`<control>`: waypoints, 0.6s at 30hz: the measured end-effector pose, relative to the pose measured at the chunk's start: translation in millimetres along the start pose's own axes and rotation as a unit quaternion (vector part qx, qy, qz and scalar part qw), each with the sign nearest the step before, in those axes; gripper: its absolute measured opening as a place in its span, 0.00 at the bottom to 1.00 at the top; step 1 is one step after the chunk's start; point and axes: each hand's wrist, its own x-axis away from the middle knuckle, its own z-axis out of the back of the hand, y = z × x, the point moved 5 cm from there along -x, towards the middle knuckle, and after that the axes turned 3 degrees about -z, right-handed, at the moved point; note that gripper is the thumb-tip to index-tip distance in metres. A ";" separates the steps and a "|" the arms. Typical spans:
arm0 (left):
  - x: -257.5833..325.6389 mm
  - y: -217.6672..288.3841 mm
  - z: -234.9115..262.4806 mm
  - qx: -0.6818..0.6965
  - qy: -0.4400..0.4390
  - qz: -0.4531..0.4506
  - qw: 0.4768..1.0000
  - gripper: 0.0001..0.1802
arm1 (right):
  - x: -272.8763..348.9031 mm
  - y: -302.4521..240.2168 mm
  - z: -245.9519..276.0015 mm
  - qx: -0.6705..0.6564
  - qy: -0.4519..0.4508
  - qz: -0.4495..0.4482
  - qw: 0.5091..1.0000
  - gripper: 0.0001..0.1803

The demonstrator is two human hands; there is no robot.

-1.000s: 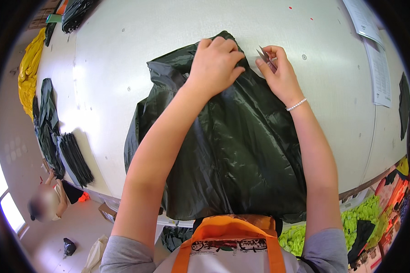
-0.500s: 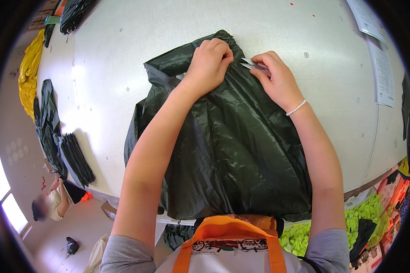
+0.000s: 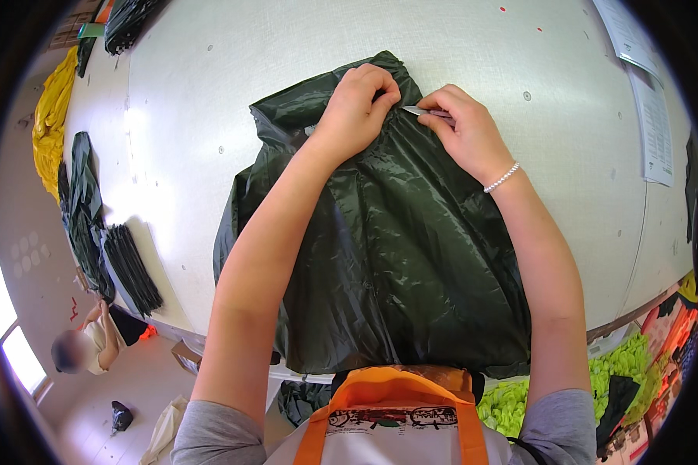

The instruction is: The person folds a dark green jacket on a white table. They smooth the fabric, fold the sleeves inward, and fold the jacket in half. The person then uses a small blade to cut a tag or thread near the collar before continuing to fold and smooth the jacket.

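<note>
A dark green, shiny garment [image 3: 395, 271] of thin fabric lies spread on the white table in front of me, its lower edge against my apron. Near its upper end my left hand [image 3: 361, 108] is closed, pinching a bit of the fabric between thumb and fingers. My right hand [image 3: 469, 128] grips small thread snips [image 3: 419, 111], blades pointing left at the fabric just beside my left fingertips. The blades look closed together. Whether a thread lies at their tips is too small to tell.
Folded dark green pieces [image 3: 132, 267] lie along the table's left side, by yellow fabric [image 3: 53, 124]. Printed sheets [image 3: 650, 116] rest at the far right. Neon yellow-green pieces [image 3: 620, 364] fill a container at lower right. Another person [image 3: 93, 345] is at lower left.
The snips' blades, spread apart before, are now together, and their tips sit slightly farther left, nearer my left fingers. My left hand keeps its pinch on the fabric.
</note>
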 end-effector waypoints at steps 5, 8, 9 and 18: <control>8.5 11.3 12.2 -0.019 -0.008 0.000 1.000 0.06 | 4.8 8.5 9.1 -0.015 0.011 -0.012 1.000 0.10; 10.5 16.3 9.3 -0.066 -0.013 -0.061 0.996 0.08 | 6.8 11.1 9.0 -0.007 0.005 -0.019 1.000 0.12; 10.2 18.2 8.4 -0.084 -0.014 -0.087 0.993 0.09 | 6.9 11.5 8.2 -0.009 0.007 -0.019 1.000 0.12; 5.8 20.8 1.2 -0.122 -0.030 -0.116 0.985 0.03 | 6.5 10.5 6.5 -0.005 0.006 -0.010 1.000 0.11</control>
